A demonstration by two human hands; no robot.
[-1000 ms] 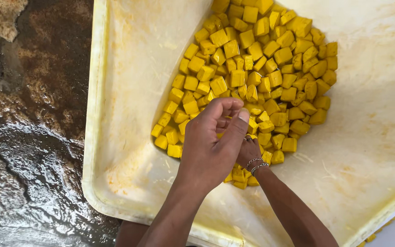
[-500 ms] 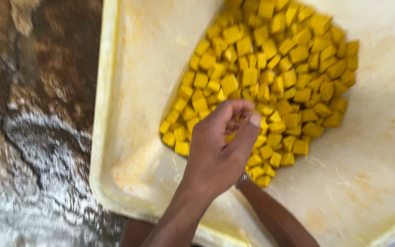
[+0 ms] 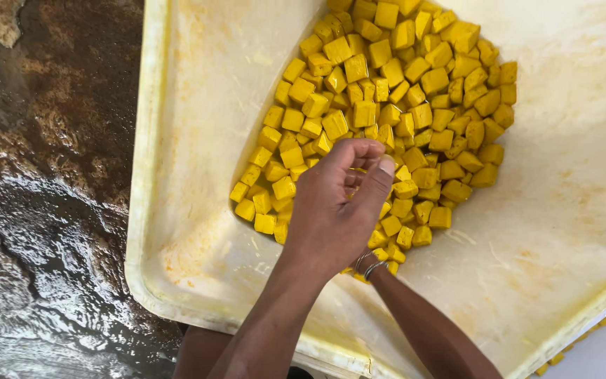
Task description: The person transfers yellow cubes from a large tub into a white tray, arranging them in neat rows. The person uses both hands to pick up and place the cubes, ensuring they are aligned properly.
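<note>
Yellow cubes (image 3: 387, 105): one loose pile of small diced pieces, bright yellow, sitting in the middle to upper part of a big shallow tray (image 3: 198, 175). Pile spreads from the near-left part of the tray floor up to the top edge of view, mostly one to two layers deep

Left hand (image 3: 334, 203): over the near edge of the pile, back of hand to camera. Fingers curled in toward the palm, thumb (image 3: 380, 179) laid across toward the fingertips, so a loose pinch or cupped closure, not flat open. Cannot tell whether a cube is inside the curl, the palm side is hidden. Cubes lie right under and just beside the knuckles

Right hand: almost fully hidden beneath the left one. Only its wrist with a thin metal bangle (image 3: 372, 265) and the forearm show, coming in from the lower right. Cannot tell how far open it is or what it holds. It sits down at the pile's near edge, with cubes around the wrist

Tray: pale cream plastic, rounded corner at lower left, stained yellow-orange on floor and walls

Outside the tray, left: dark brown wet floor (image 3: 43, 210), rough and glistening. A few yellow bits beyond the tray's lower-right rim (image 3: 555, 359)
</note>
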